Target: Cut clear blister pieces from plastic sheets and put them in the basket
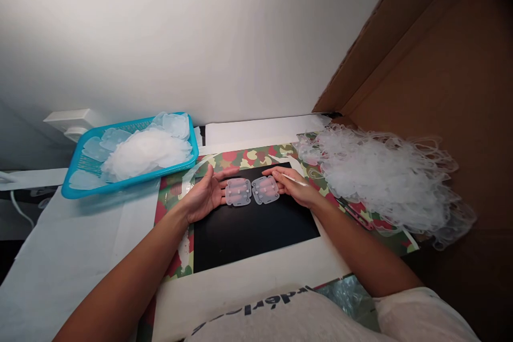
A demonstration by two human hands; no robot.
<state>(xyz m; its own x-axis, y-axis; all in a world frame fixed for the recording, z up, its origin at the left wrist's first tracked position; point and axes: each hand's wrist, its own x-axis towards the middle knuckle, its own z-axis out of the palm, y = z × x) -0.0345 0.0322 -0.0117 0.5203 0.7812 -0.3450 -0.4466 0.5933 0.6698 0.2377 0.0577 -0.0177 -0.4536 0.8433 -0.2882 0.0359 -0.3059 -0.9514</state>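
Observation:
Two translucent, rounded plastic pieces with small raised and dark marks are held side by side above a black mat. My left hand (pixel 206 194) is palm up, thumb raised, with its fingers behind and under the left plastic piece (pixel 238 192). My right hand (pixel 294 186) holds the right plastic piece (pixel 265 190) on its fingers. A slim white pen-like tool (pixel 295 179) also lies in that hand, pointing back toward the wrist. The inner edges of the pieces nearly meet; I cannot tell whether they are joined. Below them lies the black mat (pixel 256 235).
A blue basket (pixel 132 184) of translucent pieces stands at the left. At the right is a heap of clear plastic trimmings (pixel 385 176), with a pink-and-black tool (pixel 355 214) beside it. Cardboard (pixel 441 64) walls the right side; a white wall (pixel 240 37) rises behind.

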